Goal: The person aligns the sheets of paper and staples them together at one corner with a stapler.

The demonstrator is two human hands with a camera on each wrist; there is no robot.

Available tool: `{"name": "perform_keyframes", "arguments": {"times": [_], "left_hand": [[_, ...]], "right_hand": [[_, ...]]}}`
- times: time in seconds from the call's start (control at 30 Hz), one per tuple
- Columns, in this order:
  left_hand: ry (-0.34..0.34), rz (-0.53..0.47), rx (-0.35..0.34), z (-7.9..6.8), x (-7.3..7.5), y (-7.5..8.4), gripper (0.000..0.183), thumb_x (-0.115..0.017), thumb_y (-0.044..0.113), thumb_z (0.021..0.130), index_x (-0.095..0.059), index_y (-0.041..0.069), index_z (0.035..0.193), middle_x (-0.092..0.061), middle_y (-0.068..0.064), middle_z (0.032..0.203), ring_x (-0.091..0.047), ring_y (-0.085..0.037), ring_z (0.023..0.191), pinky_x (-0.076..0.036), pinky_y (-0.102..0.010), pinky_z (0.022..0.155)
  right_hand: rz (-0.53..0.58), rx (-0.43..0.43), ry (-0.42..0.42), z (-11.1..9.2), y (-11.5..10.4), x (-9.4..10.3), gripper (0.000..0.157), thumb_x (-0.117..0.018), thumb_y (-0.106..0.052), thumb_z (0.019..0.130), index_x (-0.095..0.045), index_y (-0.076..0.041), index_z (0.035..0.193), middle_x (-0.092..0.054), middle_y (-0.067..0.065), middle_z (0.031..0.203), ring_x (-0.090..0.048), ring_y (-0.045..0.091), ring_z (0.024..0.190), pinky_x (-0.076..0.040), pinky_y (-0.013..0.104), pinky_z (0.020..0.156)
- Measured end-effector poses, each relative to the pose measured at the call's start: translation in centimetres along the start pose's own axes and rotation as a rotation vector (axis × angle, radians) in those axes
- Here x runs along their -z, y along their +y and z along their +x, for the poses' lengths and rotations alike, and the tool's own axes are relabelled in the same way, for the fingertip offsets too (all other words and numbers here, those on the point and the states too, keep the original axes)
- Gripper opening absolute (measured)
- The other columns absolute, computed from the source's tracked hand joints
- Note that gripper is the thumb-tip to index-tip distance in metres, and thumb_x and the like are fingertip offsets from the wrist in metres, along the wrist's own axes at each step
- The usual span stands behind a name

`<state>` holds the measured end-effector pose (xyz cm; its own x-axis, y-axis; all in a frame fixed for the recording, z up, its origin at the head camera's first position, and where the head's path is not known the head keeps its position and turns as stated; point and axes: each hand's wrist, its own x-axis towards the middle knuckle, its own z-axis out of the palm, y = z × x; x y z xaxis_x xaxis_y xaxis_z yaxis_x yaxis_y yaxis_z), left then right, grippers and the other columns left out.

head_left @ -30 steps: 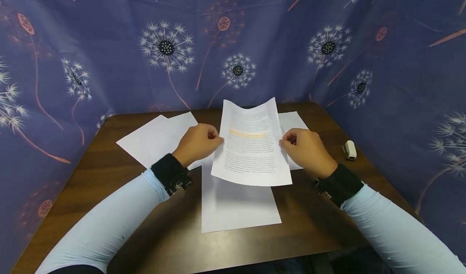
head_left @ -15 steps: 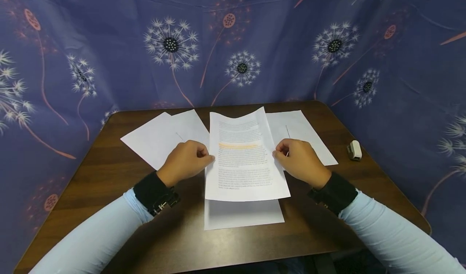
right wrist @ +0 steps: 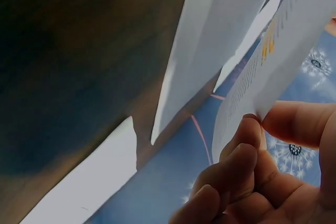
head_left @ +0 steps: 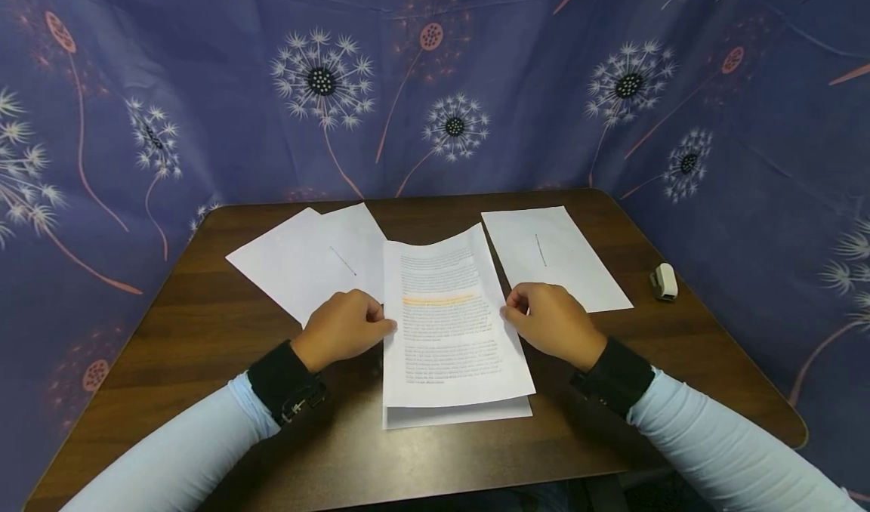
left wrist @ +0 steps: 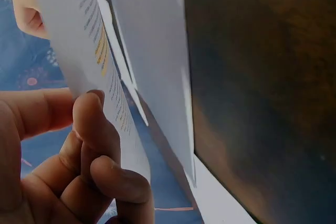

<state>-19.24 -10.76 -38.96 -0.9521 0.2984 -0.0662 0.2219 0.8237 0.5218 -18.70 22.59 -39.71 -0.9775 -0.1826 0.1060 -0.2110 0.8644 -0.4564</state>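
Note:
A printed sheet of paper [head_left: 448, 361] with orange highlighted lines is held by its two side edges, slightly bowed. My left hand [head_left: 343, 329] pinches its left edge between thumb and fingers; in the left wrist view the fingertips [left wrist: 90, 111] grip the paper. On the opposite edge my right hand [head_left: 553, 323] pinches likewise, seen in the right wrist view with the fingers [right wrist: 244, 156] curled below. Beneath the printed sheet lies a blank sheet [head_left: 458, 412] on the table, its front strip showing. The wrist views show a gap between the two sheets.
Overlapping white sheets [head_left: 292, 259] lie at the back left, one bearing a short pen line. Another sheet [head_left: 560, 259] with a drawn line lies at the back right. A small white stapler-like object [head_left: 664, 282] sits near the right edge of the wooden table [head_left: 204, 323].
Both hands have brought the printed sheet down and toward me, over the blank sheet. The right-hand sheet with the line has come into fuller view.

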Motion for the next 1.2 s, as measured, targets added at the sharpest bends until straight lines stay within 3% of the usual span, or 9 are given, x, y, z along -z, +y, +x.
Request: {"name": "perform_keyframes", "arguments": {"times": [0.37,1.2], "left_hand": [[-0.074,0.011,0.050,-0.1,-0.9,-0.3,0.024,-0.073,0.033,0.091,-0.076,0.020,0.071,-0.055,0.002,0.056,-0.046,-0.015,0.050,-0.024,-0.026,0.044],[-0.121,0.054,0.080,0.2,-2.1,-0.8,0.024,-0.073,0.032,0.091,-0.073,0.020,0.070,-0.057,0.001,0.056,-0.049,-0.017,0.050,-0.028,-0.027,0.043]], "right_hand": [[-0.037,-0.006,-0.057,-0.2,0.2,-1.2,0.015,-0.075,-0.027,0.093,-0.069,-0.019,0.082,-0.058,-0.003,0.066,-0.051,0.016,0.057,-0.037,0.031,0.049],[-0.086,-0.055,-0.110,-0.3,0.8,-1.9,0.018,-0.073,-0.028,0.092,-0.067,-0.018,0.078,-0.055,-0.001,0.063,-0.050,0.018,0.057,-0.036,0.031,0.049]]}}
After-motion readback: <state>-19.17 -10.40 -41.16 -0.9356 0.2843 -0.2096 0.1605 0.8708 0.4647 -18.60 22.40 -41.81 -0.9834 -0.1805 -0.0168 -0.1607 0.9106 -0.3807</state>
